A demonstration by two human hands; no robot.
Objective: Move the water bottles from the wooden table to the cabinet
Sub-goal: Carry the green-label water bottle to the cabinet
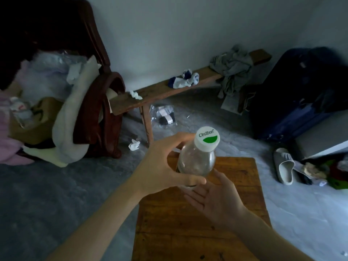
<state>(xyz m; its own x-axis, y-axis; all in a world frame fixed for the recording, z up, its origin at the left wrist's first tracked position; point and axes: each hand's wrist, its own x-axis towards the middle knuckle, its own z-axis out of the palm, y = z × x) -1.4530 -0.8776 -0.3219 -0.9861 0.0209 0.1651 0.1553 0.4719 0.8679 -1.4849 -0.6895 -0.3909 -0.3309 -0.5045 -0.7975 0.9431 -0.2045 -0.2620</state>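
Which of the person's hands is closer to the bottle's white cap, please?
Left. The left hand grips the water bottle with a fingertip just beside the white cap; the right hand lies open lower down, by the bottle's base.

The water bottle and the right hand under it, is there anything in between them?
Nothing. In the head view the right hand lies open just below the water bottle, which the left hand grips; whether they touch is unclear.
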